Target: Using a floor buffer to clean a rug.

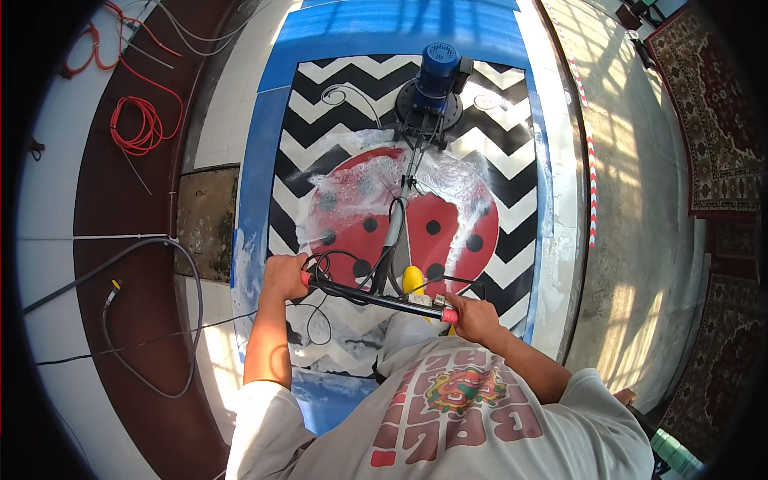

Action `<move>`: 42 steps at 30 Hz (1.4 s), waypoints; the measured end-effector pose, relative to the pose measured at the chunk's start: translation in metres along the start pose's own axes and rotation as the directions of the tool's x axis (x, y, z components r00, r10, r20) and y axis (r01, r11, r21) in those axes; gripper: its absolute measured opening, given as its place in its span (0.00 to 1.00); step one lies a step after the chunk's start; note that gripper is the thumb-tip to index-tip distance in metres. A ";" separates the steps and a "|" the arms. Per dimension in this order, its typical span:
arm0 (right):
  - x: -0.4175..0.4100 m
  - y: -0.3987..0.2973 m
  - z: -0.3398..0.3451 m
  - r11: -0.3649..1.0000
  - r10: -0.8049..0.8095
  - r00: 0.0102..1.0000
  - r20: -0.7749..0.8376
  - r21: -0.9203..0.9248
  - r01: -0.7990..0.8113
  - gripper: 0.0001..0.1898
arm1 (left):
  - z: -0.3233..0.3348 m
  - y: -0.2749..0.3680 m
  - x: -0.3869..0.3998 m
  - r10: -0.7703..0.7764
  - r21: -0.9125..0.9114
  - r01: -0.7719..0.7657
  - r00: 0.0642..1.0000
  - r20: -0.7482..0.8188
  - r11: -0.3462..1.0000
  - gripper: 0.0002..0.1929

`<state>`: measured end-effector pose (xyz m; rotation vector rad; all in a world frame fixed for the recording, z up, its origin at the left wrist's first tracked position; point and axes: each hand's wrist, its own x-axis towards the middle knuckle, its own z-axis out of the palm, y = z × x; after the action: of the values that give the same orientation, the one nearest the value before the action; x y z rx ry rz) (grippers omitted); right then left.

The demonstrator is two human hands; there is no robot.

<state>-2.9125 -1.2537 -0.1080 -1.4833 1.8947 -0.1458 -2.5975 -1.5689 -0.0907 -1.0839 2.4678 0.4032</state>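
Note:
My left hand (284,276) is closed around the left red grip of a black handlebar (372,298). At the bar's other end, my right hand (478,318) holds the right red grip, near a pale switch box (420,298). A grey pole runs forward from the bar to a rotary scrubbing machine (429,108) with a blue motor and round black base. The machine stands on a wet carpet (465,225) with a red ladybird on black and white zigzags. White suds (360,180) cover part of the ladybird. A black cable loops around the bar and pole.
Blue sheeting (396,30) surrounds the carpet. Left, a coiled red hose (141,127), a grey hose (195,312) and a black power cable (150,342) cross the floor. My yellow boot (413,279) stands on the carpet. Patterned rugs (714,120) are at the right.

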 end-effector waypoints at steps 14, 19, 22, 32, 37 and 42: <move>0.012 -0.022 -0.003 0.969 -0.138 0.972 0.189 -0.175 0.172 0.36 | 0.063 -0.005 -0.123 -0.302 -0.159 0.315 0.948 0.103 0.936 0.11; 0.011 -0.025 -0.011 0.933 -0.244 0.959 0.141 -0.237 0.272 0.32 | 0.093 0.011 -0.167 -0.460 -0.138 0.470 0.882 0.098 0.872 0.11; 0.013 -0.021 -0.018 0.915 -0.278 0.949 0.148 -0.259 0.309 0.30 | 0.110 0.026 -0.194 -0.425 -0.216 0.409 0.904 -0.035 0.887 0.12; 0.018 -0.012 -0.050 0.855 -0.415 0.893 0.173 -0.261 0.448 0.16 | 0.109 0.098 -0.251 -0.613 -0.282 0.604 0.788 0.066 0.746 0.09; 0.004 -0.007 -0.063 0.825 -0.455 0.867 0.204 -0.270 0.497 0.16 | 0.115 0.134 -0.279 -0.673 -0.331 0.660 0.734 0.093 0.674 0.07; -0.017 -0.010 -0.083 0.790 -0.524 0.824 0.216 -0.241 0.565 0.18 | 0.109 0.162 -0.308 -0.689 -0.343 0.672 0.719 0.089 0.657 0.07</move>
<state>-2.9521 -1.2691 -0.0345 -2.1673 1.3643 -0.0200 -2.5028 -1.2231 -0.0227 -2.0840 1.8370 0.5825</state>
